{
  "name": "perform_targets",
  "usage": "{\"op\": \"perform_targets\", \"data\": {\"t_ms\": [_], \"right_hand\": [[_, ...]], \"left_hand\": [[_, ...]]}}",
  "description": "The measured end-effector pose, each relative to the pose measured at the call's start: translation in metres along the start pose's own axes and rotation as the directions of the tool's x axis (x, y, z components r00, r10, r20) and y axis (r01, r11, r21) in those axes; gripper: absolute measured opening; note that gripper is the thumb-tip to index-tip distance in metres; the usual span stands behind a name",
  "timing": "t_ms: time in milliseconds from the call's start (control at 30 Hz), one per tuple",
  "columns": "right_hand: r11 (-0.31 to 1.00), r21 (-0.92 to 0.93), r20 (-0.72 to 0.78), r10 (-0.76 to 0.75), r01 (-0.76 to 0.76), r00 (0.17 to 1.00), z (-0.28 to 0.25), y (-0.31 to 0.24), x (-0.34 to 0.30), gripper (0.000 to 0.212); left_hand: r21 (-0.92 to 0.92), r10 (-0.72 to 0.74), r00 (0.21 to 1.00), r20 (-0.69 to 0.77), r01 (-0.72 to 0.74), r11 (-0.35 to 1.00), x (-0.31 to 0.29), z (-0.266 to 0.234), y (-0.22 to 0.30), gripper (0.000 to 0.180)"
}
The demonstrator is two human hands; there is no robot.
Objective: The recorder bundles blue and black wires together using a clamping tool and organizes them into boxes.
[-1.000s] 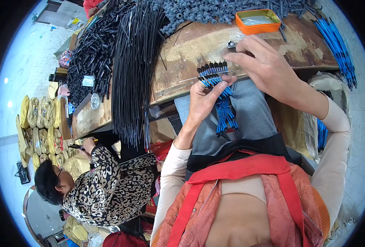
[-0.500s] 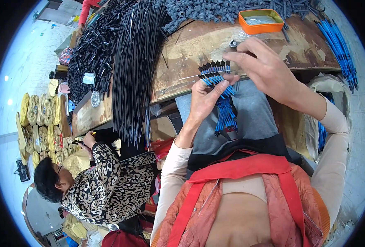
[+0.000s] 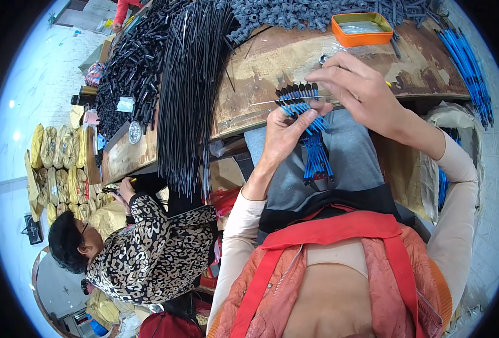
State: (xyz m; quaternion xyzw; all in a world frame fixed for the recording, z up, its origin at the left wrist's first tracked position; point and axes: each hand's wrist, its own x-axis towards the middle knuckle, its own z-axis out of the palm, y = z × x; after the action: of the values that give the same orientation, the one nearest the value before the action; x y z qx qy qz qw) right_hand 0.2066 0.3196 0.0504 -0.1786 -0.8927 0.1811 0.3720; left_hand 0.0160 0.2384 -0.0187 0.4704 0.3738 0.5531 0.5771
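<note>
My left hand (image 3: 286, 134) is closed around a bundle of thin blue rods with black tips (image 3: 315, 152). Their black tips stand fanned in a row above my fingers, and the lower ends hang over my lap. A thin metal needle (image 3: 258, 103) lies crosswise over the row, just below the tips. My right hand (image 3: 365, 96) is at the right end of this row, thumb and fingers drawn together in a pinch. Whatever is between those fingertips cannot be made out. Behind them, a small round metallic piece (image 3: 323, 58) sits on the worn wooden table (image 3: 249, 84).
An orange tin (image 3: 362, 38) of thin clear sticks stands at the back. Grey plastic fittings (image 3: 283, 14), long black rods (image 3: 190, 101) and short black tubes (image 3: 128, 84) are heaped leftward. More blue rods (image 3: 466, 73) lie far right. A co-worker (image 3: 142, 248) sits at left.
The whole view has shifted slightly. Both hands keep nearly the same grip and place, with the right fingers still beside the black tips. The co-worker's hands have moved a little.
</note>
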Motion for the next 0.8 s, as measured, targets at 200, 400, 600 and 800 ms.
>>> {"op": "perform_targets", "data": {"t_ms": [200, 400, 600, 800], "right_hand": [[0.991, -0.120, -0.009, -0.067, 0.065, 0.998, 0.002, -0.002, -0.002, 0.040], [0.999, -0.033, 0.013, -0.035, 0.036, 0.999, 0.005, -0.004, -0.001, 0.044], [0.990, -0.120, 0.073, -0.065, 0.073, 0.995, -0.002, -0.007, 0.002, 0.045], [0.996, 0.076, 0.092, 0.038, -0.045, 0.995, -0.001, -0.006, 0.002, 0.042]], "left_hand": [[0.088, 0.013, 1.000, -0.013, -0.011, 0.996, 0.000, 0.004, -0.002, 0.019], [0.106, 0.035, 0.999, 0.012, -0.037, 0.994, 0.000, 0.003, -0.001, 0.020], [0.111, 0.026, 0.999, 0.021, -0.028, 0.993, -0.001, 0.003, 0.003, 0.020], [0.057, -0.016, 0.999, 0.042, 0.014, 0.998, 0.000, 0.001, 0.002, 0.019]]}}
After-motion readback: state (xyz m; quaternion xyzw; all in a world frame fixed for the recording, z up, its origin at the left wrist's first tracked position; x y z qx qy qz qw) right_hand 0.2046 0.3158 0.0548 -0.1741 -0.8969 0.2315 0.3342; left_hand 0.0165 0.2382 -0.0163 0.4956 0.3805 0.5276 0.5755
